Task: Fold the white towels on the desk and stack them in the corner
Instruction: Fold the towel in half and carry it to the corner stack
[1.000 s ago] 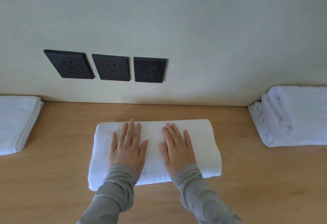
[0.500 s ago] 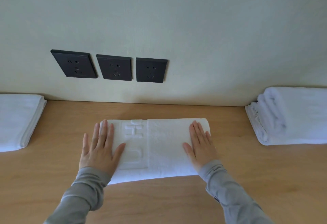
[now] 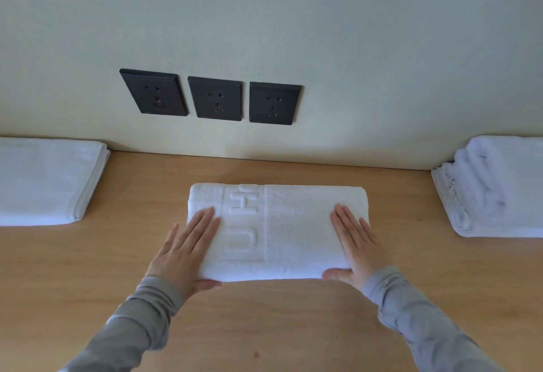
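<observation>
Left hand (image 3: 188, 251) and right hand (image 3: 357, 244) lie flat, fingers straight, on the ends of the folded towel (image 3: 293, 224) at bench (image 3: 264, 327) centre, thumbs at its near edge. Folding looks done; next, likely carry it to the stack (image 3: 44, 180) at 9 o'clock. Embossed letters H, U show; word unclear.

Left gap: bare desk (image 3: 141, 224) is seen between the middle towel (image 3: 293, 230) and the left towel stack (image 3: 44, 180).
Right gap: a wider bare stretch is left before the right towel pile (image 3: 499, 189).
Rear: a narrow strip is bounded by the wall (image 3: 293, 19); the sockets (image 3: 216, 98) are mounted above it.
</observation>
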